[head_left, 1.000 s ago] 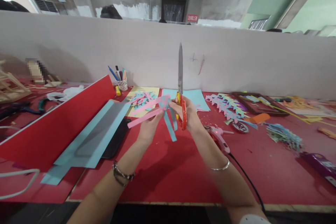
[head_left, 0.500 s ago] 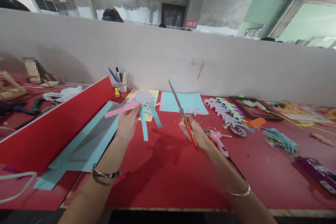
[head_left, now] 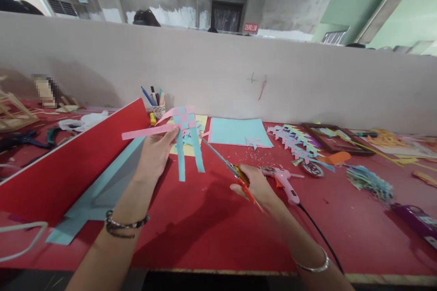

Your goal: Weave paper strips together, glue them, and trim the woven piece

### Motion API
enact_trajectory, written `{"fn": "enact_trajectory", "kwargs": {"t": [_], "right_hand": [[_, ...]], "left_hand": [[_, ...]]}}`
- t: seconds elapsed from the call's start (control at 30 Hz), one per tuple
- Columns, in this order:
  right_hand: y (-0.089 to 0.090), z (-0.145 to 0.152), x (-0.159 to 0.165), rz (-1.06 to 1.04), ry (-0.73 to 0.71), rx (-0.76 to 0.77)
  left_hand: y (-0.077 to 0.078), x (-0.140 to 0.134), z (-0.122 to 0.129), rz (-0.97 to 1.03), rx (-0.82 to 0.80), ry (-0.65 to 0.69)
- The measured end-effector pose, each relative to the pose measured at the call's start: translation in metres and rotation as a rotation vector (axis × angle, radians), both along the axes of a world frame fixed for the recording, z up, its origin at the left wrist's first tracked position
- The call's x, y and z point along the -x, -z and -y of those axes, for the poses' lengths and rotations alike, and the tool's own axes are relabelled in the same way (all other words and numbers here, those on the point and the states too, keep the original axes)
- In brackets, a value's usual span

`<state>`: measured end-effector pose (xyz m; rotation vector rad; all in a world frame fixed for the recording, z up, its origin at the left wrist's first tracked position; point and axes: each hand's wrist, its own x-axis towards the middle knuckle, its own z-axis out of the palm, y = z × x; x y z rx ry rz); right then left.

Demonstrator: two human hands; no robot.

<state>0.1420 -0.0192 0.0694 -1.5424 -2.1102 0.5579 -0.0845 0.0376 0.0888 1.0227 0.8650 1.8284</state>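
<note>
Between the fingers of my left hand [head_left: 157,152] is a piece of woven paper strips [head_left: 185,119], a pink and light-blue check. Long pink tails stick out to the left and two blue tails hang down. My right hand [head_left: 254,184] grips a pair of scissors [head_left: 223,160] with orange handles; its blades point up and left, their tips close to the woven paper's right side. Whether the tips touch the paper I cannot tell. Behind them lies a yellow sheet [head_left: 203,122], partly covered by the weave. Light-blue paper [head_left: 235,131] with a small cut scrap on it lies to the right.
A pink glue gun [head_left: 287,186] with a black cord lies right of my right hand. Woven paper chains [head_left: 293,141] are farther right. A red board [head_left: 85,150] slants up on the left, near a pen cup [head_left: 159,110]. A white partition [head_left: 205,68] closes the back.
My left hand has moved left and turned the woven paper to face me more flatly. The scissors have tilted leftward, their tips dropping from upright toward the paper.
</note>
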Motion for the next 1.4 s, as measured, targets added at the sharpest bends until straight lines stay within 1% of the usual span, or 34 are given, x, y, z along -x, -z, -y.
{"fn": "enact_trajectory", "kwargs": {"t": [0.2,0.4,0.5,0.63,0.8,0.93,1.07,1.4], "right_hand": [[0.0013,0.001,-0.0002,-0.009,0.016,-0.015],[-0.0001,0.0007,-0.001,0.003,0.06,-0.028],[-0.0007,0.0008,-0.0003,0.017,0.045,-0.009],[-0.0008,0.0007,-0.0003,0.024,0.017,0.004],[0.0015,-0.0006,-0.0031,-0.01,-0.003,-0.006],[0.0042,-0.0015,-0.0035,0.019,-0.016,-0.008],[0.0049,-0.0015,-0.003,0.046,-0.019,0.001],[0.0027,-0.0012,-0.0032,0.011,-0.045,0.013]], "left_hand": [[-0.0018,-0.0013,0.0046,-0.045,0.019,0.02],[-0.0044,0.0017,0.0068,-0.03,-0.011,-0.007],[-0.0039,0.0007,0.0084,-0.041,-0.006,0.015],[-0.0002,0.0005,0.0083,-0.084,0.012,-0.006],[0.0005,0.0041,0.0061,-0.072,-0.014,-0.013],[0.0004,0.0034,0.007,-0.061,-0.024,-0.026],[0.0019,-0.0001,0.0085,-0.069,-0.022,0.006],[0.0042,-0.0036,0.0075,-0.063,-0.022,0.033]]}}
